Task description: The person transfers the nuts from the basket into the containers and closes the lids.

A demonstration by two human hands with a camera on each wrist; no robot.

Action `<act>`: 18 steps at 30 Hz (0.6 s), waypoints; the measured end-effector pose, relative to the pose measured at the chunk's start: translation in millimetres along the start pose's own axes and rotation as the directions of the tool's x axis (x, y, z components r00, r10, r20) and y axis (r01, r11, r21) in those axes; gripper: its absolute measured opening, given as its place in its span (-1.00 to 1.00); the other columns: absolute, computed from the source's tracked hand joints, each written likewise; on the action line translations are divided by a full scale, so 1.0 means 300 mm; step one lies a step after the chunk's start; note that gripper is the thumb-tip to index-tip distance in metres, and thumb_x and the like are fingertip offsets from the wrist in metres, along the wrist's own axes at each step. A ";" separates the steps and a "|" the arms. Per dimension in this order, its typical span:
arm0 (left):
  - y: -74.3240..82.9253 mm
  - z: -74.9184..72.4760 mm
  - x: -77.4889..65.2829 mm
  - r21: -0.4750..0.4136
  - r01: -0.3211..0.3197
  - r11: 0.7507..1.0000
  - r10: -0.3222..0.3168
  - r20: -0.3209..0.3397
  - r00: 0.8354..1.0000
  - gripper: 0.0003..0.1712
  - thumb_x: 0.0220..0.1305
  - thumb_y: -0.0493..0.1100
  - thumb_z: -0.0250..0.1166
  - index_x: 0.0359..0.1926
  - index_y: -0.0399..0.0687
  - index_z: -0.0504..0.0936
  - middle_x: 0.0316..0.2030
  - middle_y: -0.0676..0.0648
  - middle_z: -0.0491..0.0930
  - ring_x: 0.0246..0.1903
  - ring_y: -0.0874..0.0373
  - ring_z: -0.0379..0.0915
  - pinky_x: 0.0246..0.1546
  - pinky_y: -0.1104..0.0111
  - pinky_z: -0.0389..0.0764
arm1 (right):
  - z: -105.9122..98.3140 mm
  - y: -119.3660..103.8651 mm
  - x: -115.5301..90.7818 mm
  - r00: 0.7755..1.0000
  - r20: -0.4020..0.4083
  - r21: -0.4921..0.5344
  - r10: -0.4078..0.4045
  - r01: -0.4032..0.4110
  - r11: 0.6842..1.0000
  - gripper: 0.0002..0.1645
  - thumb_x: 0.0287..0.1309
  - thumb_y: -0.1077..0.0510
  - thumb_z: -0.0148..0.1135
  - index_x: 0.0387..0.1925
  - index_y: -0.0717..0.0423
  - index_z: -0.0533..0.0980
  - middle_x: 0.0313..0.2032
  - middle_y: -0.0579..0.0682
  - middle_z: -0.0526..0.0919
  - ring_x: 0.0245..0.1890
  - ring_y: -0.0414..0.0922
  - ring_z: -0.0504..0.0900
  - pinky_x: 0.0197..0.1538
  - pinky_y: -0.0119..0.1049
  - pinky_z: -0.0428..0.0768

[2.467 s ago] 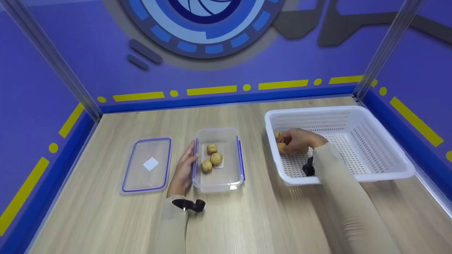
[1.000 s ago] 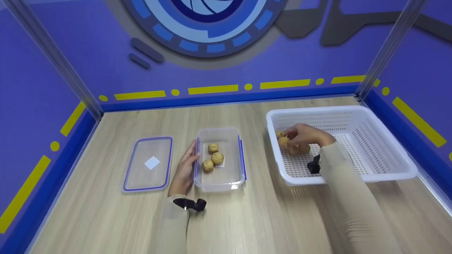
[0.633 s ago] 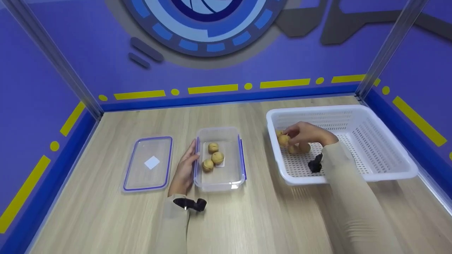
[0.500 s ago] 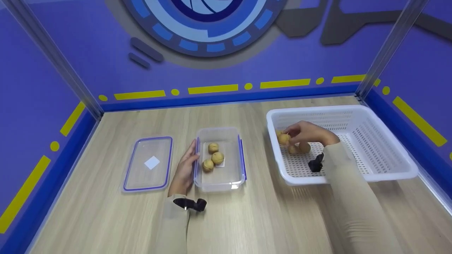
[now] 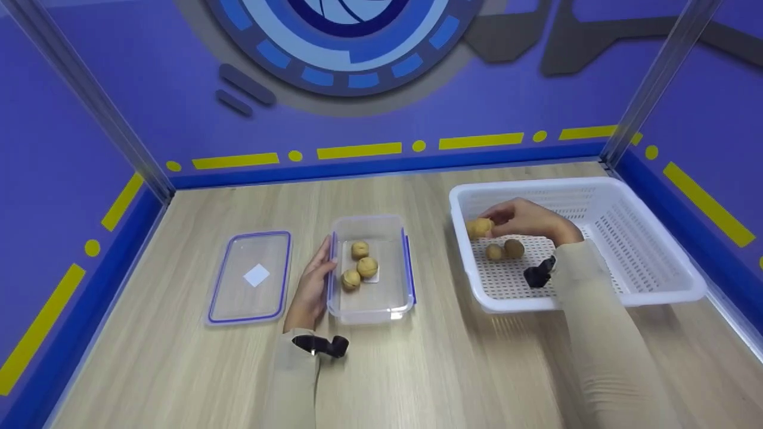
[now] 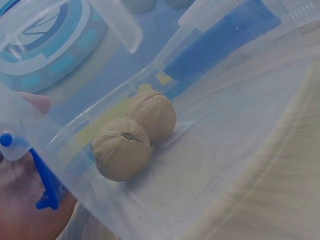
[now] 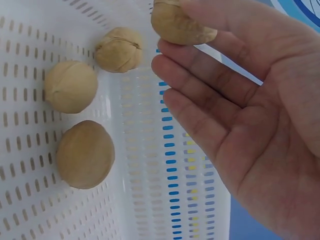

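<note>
In the head view my right hand is inside a white plastic basket, pinching a walnut between thumb and fingers. The right wrist view shows this walnut lifted clear of the basket floor. Three other walnuts lie in the basket, among them a large one and a paler one. My left hand rests along the left wall of a clear plastic food container, fingers extended. Inside the container sit three walnuts, including a middle one; the left wrist view shows two of them.
A clear lid with a blue seal lies flat on the wooden table, left of the left hand. Blue-purple panels wall the table at the back and sides. A blue clasp hangs on the container's right side.
The right hand has taken hold of a walnut and raised it, shifting slightly back and right. Two walnuts on the basket floor have come into plain view. The left hand stays in place.
</note>
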State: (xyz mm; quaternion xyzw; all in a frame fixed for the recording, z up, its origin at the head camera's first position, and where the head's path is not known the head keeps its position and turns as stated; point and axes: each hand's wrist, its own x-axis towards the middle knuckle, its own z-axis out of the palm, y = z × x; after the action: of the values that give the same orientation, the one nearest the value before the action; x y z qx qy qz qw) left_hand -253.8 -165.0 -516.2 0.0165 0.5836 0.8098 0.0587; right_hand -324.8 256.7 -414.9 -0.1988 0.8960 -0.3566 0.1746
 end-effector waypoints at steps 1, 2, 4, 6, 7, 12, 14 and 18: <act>-0.001 -0.001 -0.001 0.001 0.001 1.000 -0.001 0.002 1.000 -0.28 0.36 -0.38 -0.12 0.50 -0.10 -0.08 0.53 -0.06 -0.27 0.52 0.05 -0.48 0.51 0.23 -0.42 | -0.002 0.000 -0.002 1.000 -0.005 -0.001 -0.004 0.004 1.000 -0.45 0.03 0.05 0.41 0.08 0.15 0.57 -0.05 0.09 0.70 -0.08 -0.13 0.61 0.06 -0.30 0.53; -0.001 -0.001 -0.001 -0.002 0.002 1.000 -0.002 0.003 1.000 -0.28 0.36 -0.38 -0.12 0.50 -0.10 -0.08 0.53 -0.06 -0.27 0.52 0.05 -0.48 0.51 0.23 -0.42 | -0.004 -0.001 -0.003 1.000 -0.010 0.002 -0.006 0.006 1.000 -0.46 0.03 0.05 0.41 0.08 0.14 0.58 -0.05 0.08 0.70 -0.10 -0.14 0.61 0.04 -0.33 0.53; -0.001 0.000 -0.003 -0.006 0.003 1.000 -0.003 0.004 1.000 -0.28 0.36 -0.38 -0.12 0.50 -0.09 -0.08 0.53 -0.06 -0.27 0.52 0.06 -0.48 0.51 0.23 -0.41 | -0.010 0.000 -0.006 1.000 -0.020 0.006 -0.008 0.008 1.000 -0.46 0.04 0.04 0.41 0.08 0.14 0.58 -0.06 0.08 0.70 -0.12 -0.17 0.61 0.01 -0.38 0.54; 0.000 0.002 -0.004 -0.009 0.002 1.000 -0.002 0.006 1.000 -0.28 0.36 -0.38 -0.12 0.50 -0.09 -0.08 0.53 -0.06 -0.27 0.52 0.06 -0.48 0.51 0.23 -0.41 | -0.016 0.000 -0.008 1.000 -0.028 0.016 -0.008 0.008 1.000 -0.46 0.05 0.03 0.40 0.08 0.13 0.58 -0.06 0.08 0.70 -0.13 -0.18 0.61 -0.01 -0.43 0.54; 0.000 0.003 -0.005 -0.011 0.001 1.000 -0.001 0.005 1.000 -0.27 0.36 -0.38 -0.12 0.50 -0.09 -0.08 0.53 -0.05 -0.27 0.52 0.06 -0.48 0.51 0.23 -0.41 | -0.019 -0.002 -0.009 1.000 -0.030 0.024 -0.009 0.010 1.000 -0.45 0.05 0.02 0.40 0.08 0.12 0.57 -0.06 0.08 0.70 -0.12 -0.19 0.62 -0.01 -0.44 0.54; -0.001 0.003 -0.002 -0.004 0.005 1.000 -0.005 -0.004 1.000 -0.27 0.35 -0.39 -0.12 0.50 -0.09 -0.07 0.53 -0.05 -0.26 0.52 0.06 -0.48 0.51 0.23 -0.42 | -0.030 -0.024 -0.018 0.999 -0.041 0.041 -0.014 0.016 0.999 -0.43 0.06 0.00 0.40 0.10 0.12 0.56 -0.04 0.09 0.69 -0.11 -0.19 0.62 -0.01 -0.47 0.54; -0.001 0.001 -0.001 -0.004 0.009 1.000 -0.009 -0.009 1.000 -0.27 0.35 -0.39 -0.12 0.50 -0.08 -0.06 0.53 -0.05 -0.26 0.52 0.07 -0.48 0.51 0.23 -0.42 | -0.032 -0.035 -0.019 0.999 -0.044 0.042 -0.023 0.025 0.999 -0.43 0.06 0.00 0.40 0.11 0.13 0.55 -0.04 0.09 0.69 -0.11 -0.20 0.61 -0.02 -0.47 0.55; 0.000 -0.003 0.000 -0.010 0.016 1.000 -0.016 -0.009 1.000 -0.27 0.35 -0.38 -0.12 0.50 -0.06 -0.07 0.53 -0.03 -0.27 0.52 0.08 -0.49 0.51 0.24 -0.42 | -0.028 -0.057 -0.017 0.998 -0.048 0.057 -0.049 0.051 0.997 -0.43 0.07 0.02 0.39 0.12 0.15 0.55 -0.03 0.11 0.68 -0.11 -0.22 0.61 -0.04 -0.50 0.55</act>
State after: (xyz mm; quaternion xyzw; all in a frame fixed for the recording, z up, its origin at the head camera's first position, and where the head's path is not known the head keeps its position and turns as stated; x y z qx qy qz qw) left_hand -253.9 -165.7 -516.6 0.0079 0.5797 0.8124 0.0627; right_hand -320.4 252.6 -396.0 -0.2075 0.8839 -0.3913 0.1503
